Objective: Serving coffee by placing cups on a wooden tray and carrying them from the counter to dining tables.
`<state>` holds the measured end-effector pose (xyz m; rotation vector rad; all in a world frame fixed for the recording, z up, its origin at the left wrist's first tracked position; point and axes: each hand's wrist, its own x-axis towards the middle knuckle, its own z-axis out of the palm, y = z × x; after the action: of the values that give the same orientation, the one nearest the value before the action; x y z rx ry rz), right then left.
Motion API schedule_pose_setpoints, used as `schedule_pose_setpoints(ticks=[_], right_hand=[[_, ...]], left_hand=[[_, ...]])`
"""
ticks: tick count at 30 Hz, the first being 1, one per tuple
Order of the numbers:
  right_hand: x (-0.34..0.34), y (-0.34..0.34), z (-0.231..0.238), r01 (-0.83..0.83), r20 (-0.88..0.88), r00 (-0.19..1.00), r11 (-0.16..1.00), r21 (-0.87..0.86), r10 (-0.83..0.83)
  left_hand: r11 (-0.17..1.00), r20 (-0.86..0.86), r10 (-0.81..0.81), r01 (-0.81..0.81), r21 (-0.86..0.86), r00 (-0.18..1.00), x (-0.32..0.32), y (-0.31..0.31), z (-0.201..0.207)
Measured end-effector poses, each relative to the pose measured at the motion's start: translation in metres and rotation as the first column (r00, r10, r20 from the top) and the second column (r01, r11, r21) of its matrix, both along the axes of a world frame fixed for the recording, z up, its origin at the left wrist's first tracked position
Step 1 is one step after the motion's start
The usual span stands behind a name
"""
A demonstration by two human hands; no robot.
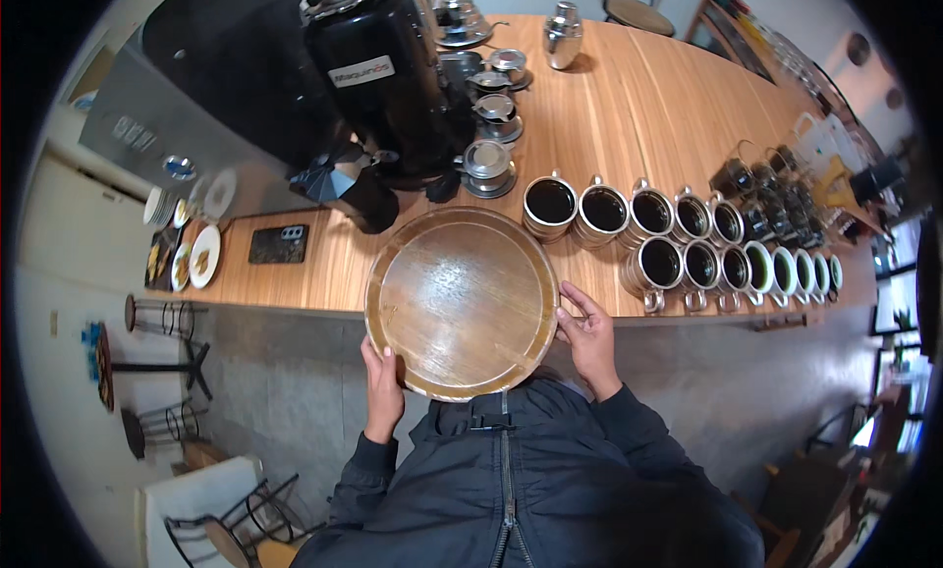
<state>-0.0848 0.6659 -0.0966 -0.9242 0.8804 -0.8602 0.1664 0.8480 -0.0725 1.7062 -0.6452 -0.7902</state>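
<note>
While both hands [383, 386] [587, 334] grip the round wooden tray [462, 298], it seemingly overlaps the counter [629, 107].

The near rim of the round wooden tray [462, 298] is hidden behind the collar of the person's dark jacket [511, 470], and the fingers of the left hand [383, 386] and the right hand [589, 334] curl under its edge out of sight. The top of the black coffee grinder [388, 72] at the far left is cut off by the picture's upper edge. At the far right, the jars and small things [786, 190] past the rows of filled cups [678, 244] are too small and bent to tell apart.
</note>
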Motion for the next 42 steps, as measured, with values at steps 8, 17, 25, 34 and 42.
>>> schedule_pose_setpoints(ticks=[8, 17, 25, 34, 42], right_hand=[[0.028, 0.020, -0.003, 0.266, -0.249, 0.915, 0.939, -0.217, -0.316], [0.035, 0.025, 0.022, 0.406, -0.344, 0.775, 0.836, -0.370, -0.529], [0.049, -0.022, 0.051, 0.378, -0.334, 0.594, 0.620, -0.688, -0.732], [0.069, -0.055, 0.010, 0.469, -0.420, 0.556, 0.688, -0.554, -0.717], [0.074, -0.066, 0.016, 0.551, -0.330, 0.534, 0.616, -0.563, -0.779]], left_hand=[[0.958, 0.274, -0.275, 0.286, -0.002, 0.922, 0.058, 0.005, -0.025], [0.987, 0.473, -0.140, 0.161, -0.003, 0.870, 0.104, -0.018, 0.011], [0.759, 0.662, -0.400, 0.634, -0.148, 0.634, 0.040, -0.170, 0.053], [0.752, 0.682, -0.425, 0.652, -0.100, 0.595, -0.015, -0.272, 0.020], [0.732, 0.488, -0.483, 0.641, -0.231, 0.727, -0.027, -0.271, 0.025]])
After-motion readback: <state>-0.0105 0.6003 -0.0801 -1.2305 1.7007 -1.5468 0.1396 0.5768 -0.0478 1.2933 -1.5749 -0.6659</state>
